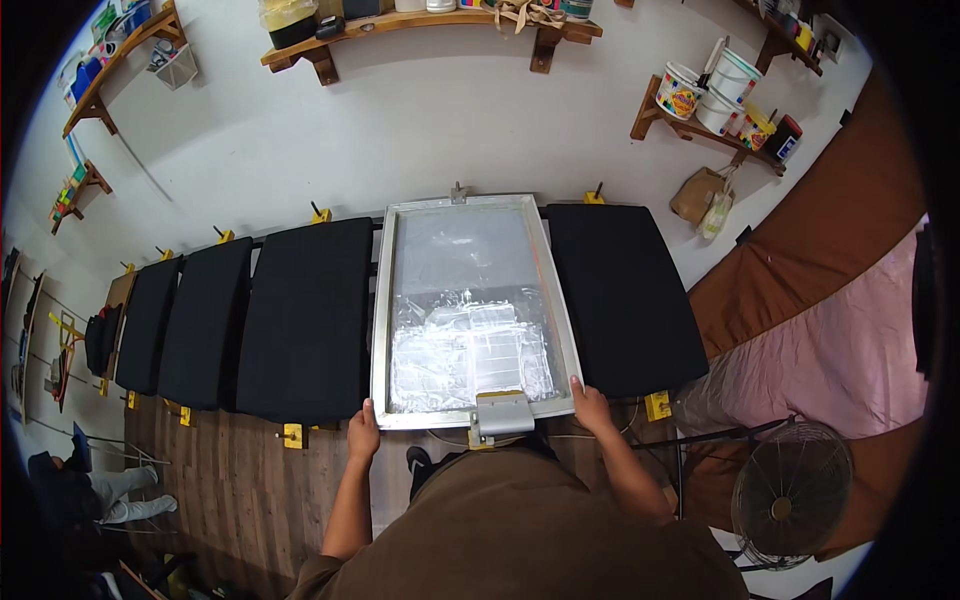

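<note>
A silver-framed printing screen lies in front of me over the row of black padded boards. Its translucent mesh is shiny and wrinkled in the near half, with pale rectangular patches. My left hand is closed on the frame's near left corner, thumb up along the side. At the near right corner, my right hand grips the frame the same way; the undersides of both grips are hidden. Between the hands, a metal bracket sits at the near edge of the frame. A smaller metal clamp stands at the far edge.
Black boards line up to the left, and another black board is at the right, with yellow clamps at their ends. A round fan stands at lower right. Wall shelves hold tubs. Brown and pink cloth hangs at right.
</note>
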Tool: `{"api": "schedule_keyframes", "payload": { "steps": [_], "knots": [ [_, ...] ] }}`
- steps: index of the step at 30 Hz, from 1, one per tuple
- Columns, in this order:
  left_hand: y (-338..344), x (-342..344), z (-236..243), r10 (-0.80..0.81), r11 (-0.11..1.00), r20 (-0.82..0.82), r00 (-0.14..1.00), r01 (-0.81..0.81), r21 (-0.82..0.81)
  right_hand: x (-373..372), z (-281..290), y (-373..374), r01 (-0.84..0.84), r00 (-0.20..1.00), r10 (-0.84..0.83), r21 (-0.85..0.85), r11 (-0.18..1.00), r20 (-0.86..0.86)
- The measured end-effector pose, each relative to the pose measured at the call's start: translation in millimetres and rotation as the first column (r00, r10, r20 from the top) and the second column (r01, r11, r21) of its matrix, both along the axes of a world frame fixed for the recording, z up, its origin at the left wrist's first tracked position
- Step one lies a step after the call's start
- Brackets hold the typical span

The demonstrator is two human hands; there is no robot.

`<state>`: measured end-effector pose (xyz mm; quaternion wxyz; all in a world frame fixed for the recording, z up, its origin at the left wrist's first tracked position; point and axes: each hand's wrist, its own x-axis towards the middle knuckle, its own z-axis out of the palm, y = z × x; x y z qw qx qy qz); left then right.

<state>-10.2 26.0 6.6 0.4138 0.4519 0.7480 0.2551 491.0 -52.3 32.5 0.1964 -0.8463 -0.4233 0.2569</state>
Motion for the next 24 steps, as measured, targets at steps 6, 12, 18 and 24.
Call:
{"api": "schedule_keyframes", "payload": {
  "steps": [6, 12, 18, 24],
  "knots": [
    [-1.6, -4.7, -23.7, 0.007, 1.0, -0.062, 0.998, -0.007, 0.001, 0.2, -18.2, 5.0, -0.049, 0.998, 0.049, -0.002, 0.999, 0.047],
    [-3.3, 6.9, -13.9, -0.036, 0.999, -0.181, 0.983, 0.031, -0.03, 0.9, -34.8, 1.6, -0.037, 0.999, 0.038, -0.031, 0.999, 0.031],
    [-4.9, 19.1, -0.4, -0.102, 0.994, -0.368, 0.924, 0.106, -0.011, -4.3, -34.4, 1.1, -0.063, 0.988, 0.067, -0.032, 0.997, 0.14],
    [-13.4, 12.5, 16.1, -0.059, 0.998, -0.461, 0.885, 0.064, -0.005, -18.9, 0.6, -6.0, 0.005, 0.998, -0.01, 0.084, 0.996, 0.059]
  ]
}}
